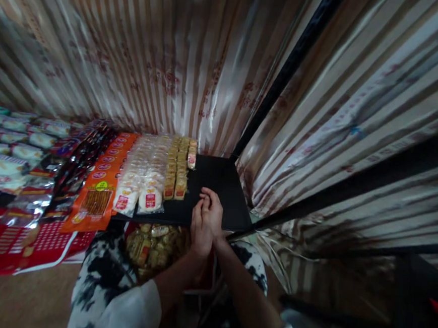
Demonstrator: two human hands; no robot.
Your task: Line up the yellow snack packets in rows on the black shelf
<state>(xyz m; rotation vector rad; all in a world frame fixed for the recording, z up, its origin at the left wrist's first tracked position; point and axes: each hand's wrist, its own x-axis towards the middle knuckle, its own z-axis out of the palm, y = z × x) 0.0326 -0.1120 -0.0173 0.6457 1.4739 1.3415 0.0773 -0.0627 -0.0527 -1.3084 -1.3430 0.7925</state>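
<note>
Both hands point(205, 216) press together over the worktop point(217, 184), fingers pinching something unseen; light, crinkly snack packets point(176, 173) lie just left.

Shiny wrappers on a matt black shelf, glossy striped sheeting behind.

The shelf point(217, 184) looked matt, smooth and dark. The packets point(145, 178) were in clear, glossy plastic that caught the light; the orange packs point(98, 195) had a printed, slick finish. The wall point(155, 53) looked like striped sheeting with a satin sheen, creased in places. The bag point(152, 247) under the shelf was thin, clear plastic. The left hand point(201, 228) and right hand point(212, 211) were bare; the sleeves point(131, 309) were soft white cloth.
</note>
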